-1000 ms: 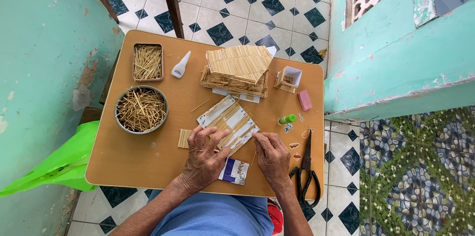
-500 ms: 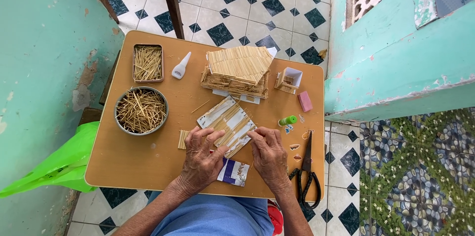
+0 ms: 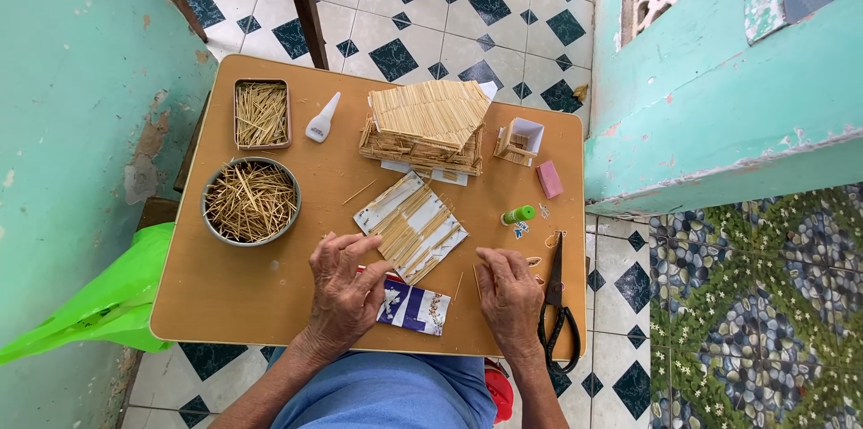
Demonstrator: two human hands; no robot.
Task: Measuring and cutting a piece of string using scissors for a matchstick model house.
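Observation:
My left hand (image 3: 346, 290) rests flat on the wooden table (image 3: 270, 303), its fingertips at the near edge of a flat panel of glued thin sticks on white card (image 3: 412, 226). Under its heel lies a printed paper wrapper (image 3: 413, 308). My right hand (image 3: 508, 294) lies on the table to the right of the panel, apart from it, fingers curled down near a loose stick (image 3: 459, 285); whether it pinches something is hidden. Further back stands a small house built of sticks (image 3: 427, 123).
A round metal bowl of sticks (image 3: 251, 201), a rectangular tin of sticks (image 3: 262, 113) and a white glue bottle (image 3: 321, 119) sit at left. Black scissors (image 3: 556, 303), a green cap (image 3: 518, 214), a pink eraser (image 3: 549, 179) and a small stick box (image 3: 520, 140) are at right. A green plastic chair (image 3: 99, 303) stands left.
My right hand has drawn back from the stick panel's right edge and now lies on the table to its right. My left hand has hardly moved.

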